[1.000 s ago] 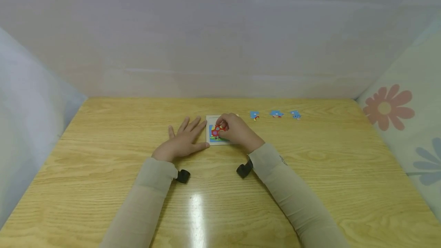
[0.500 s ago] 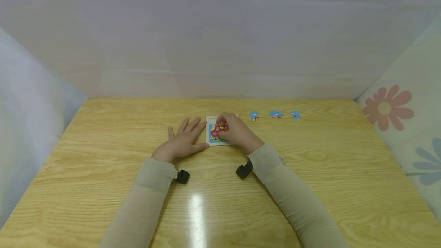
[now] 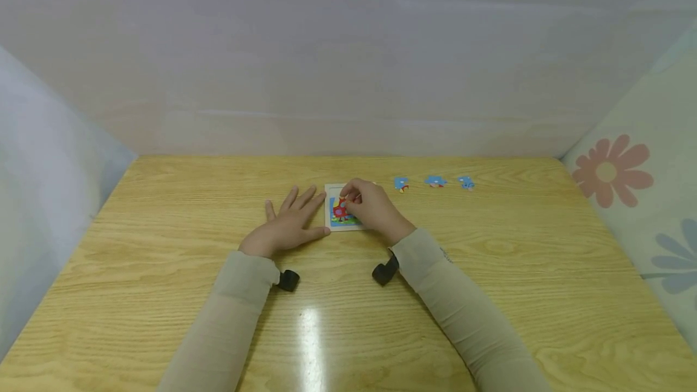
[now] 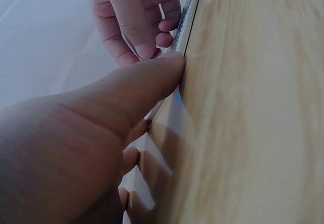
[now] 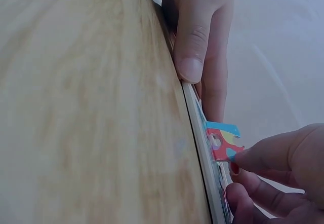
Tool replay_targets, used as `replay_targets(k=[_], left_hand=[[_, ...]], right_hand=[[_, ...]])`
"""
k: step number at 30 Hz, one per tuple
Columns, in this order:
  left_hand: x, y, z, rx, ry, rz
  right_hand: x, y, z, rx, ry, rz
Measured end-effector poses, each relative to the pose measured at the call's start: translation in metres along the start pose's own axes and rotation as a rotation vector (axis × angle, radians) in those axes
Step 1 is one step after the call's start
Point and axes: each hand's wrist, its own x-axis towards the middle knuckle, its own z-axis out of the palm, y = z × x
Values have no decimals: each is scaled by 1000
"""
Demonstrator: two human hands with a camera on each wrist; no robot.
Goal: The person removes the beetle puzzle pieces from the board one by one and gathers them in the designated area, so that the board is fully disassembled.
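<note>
A small picture puzzle tray (image 3: 328, 215) with a pale rim lies on the table, part of its picture covered by my right hand (image 3: 374, 207). Thumb and finger of that hand pinch a red, yellow and blue puzzle piece (image 5: 220, 142), which stands tilted up from the tray in the right wrist view. My left hand (image 3: 285, 224) lies with fingers spread along the tray's left side. Its thumb (image 4: 157, 72) and fingertips touch the tray's edge. How far the piece's lower edge reaches into the tray is hard to tell.
Three loose blue puzzle pieces lie in a row to the right of the tray: one with red and yellow (image 3: 401, 184), a middle one (image 3: 435, 181) and a far right one (image 3: 466, 183). The wooden table (image 3: 179, 216) meets pale cloth walls behind and at the sides.
My right thumb and fingers have shifted slightly up, and the pinched puzzle piece has tilted, showing more green of the picture under it. The left hand stays put.
</note>
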Motion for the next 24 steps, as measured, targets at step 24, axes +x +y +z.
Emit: replay_targets(k=[24], left_hand=[[0,0,1,-8,-1,-4]], right_hand=[[-2,5,-14,250,-5,42]])
